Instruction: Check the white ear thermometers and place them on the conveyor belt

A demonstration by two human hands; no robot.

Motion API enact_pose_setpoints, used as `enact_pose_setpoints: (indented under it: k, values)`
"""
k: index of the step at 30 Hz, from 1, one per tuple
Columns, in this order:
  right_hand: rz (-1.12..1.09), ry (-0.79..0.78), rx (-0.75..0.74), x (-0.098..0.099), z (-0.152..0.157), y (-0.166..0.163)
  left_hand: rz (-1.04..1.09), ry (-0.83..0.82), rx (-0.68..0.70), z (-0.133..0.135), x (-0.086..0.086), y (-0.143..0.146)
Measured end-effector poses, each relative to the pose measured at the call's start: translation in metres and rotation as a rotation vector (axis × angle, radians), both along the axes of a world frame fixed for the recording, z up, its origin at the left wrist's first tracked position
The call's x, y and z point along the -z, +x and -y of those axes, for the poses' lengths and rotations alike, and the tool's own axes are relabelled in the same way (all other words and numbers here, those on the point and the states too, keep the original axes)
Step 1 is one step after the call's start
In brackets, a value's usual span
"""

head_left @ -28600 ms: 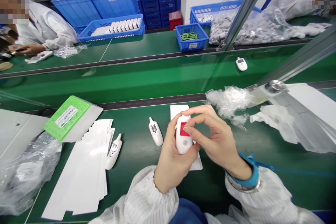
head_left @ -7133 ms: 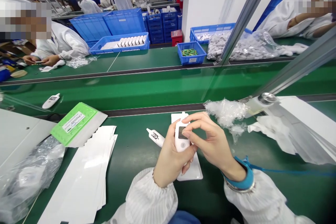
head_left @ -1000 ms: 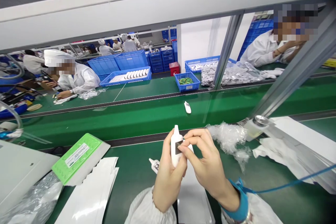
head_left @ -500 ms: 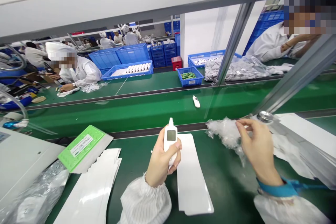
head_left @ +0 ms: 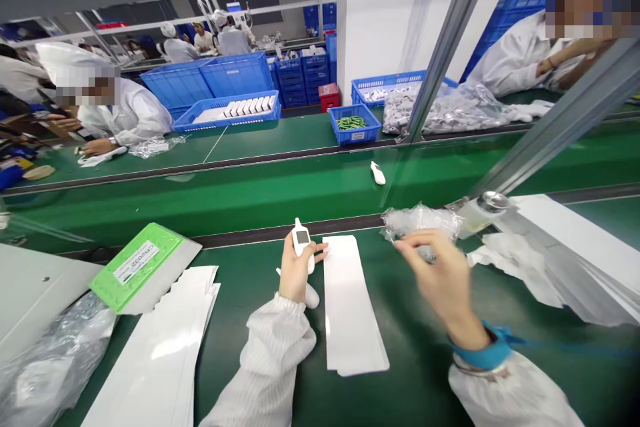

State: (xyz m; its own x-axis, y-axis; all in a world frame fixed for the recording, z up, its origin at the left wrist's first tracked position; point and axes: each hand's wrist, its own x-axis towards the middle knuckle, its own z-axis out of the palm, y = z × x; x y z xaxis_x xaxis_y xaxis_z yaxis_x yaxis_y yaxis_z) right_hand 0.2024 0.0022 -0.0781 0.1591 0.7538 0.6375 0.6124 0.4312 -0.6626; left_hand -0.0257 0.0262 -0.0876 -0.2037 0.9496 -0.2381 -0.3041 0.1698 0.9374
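We have a green workbench (head_left: 410, 373) carrying a long white paper strip (head_left: 349, 307), a stack of white strips (head_left: 155, 353), a green-topped pack (head_left: 135, 267), crumpled clear film (head_left: 420, 220) and a plastic bag (head_left: 45, 373).

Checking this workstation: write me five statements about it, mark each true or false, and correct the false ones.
1. The left hand grips a white handheld device with a small display. True.
2. The right hand grips that device too. False: it is open, apart from the device and near a crumpled clear plastic wrap.
3. A blue band circles the right wrist. True.
4. The small blue crate on the far bench holds white boxes. False: it holds green items.
5. A white strip lies on the green bench between the hands. True.
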Motion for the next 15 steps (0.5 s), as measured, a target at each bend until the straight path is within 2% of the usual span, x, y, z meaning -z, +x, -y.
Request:
enact_pose_setpoints:
  k: [1, 3, 6, 8, 11, 15]
  values:
    - [-0.037, -0.107, -0.124, 0.007, -0.003, -0.014, 0.005, 0.009, -0.016, -0.005, 0.005, 0.003]
    - [-0.053, -0.235, -0.235, 0.027, -0.014, -0.038, 0.01, 0.029, -0.038, -0.016, 0.014, 0.008]
    - [-0.041, -0.298, -0.235, 0.055, -0.033, -0.063, 0.007, 0.038, -0.045, -0.028, 0.028, 0.012]
    - [-0.032, -0.326, -0.218, 0.068, -0.041, -0.071, 0.004, 0.038, -0.041, -0.032, 0.037, 0.012]
    - [-0.007, -0.355, -0.197, 0.076, -0.045, -0.076, 0.004, 0.044, -0.031, -0.032, 0.045, 0.01]
    - [0.027, -0.374, -0.182, 0.078, -0.046, -0.077, 0.003, 0.049, -0.018, -0.029, 0.049, 0.009]
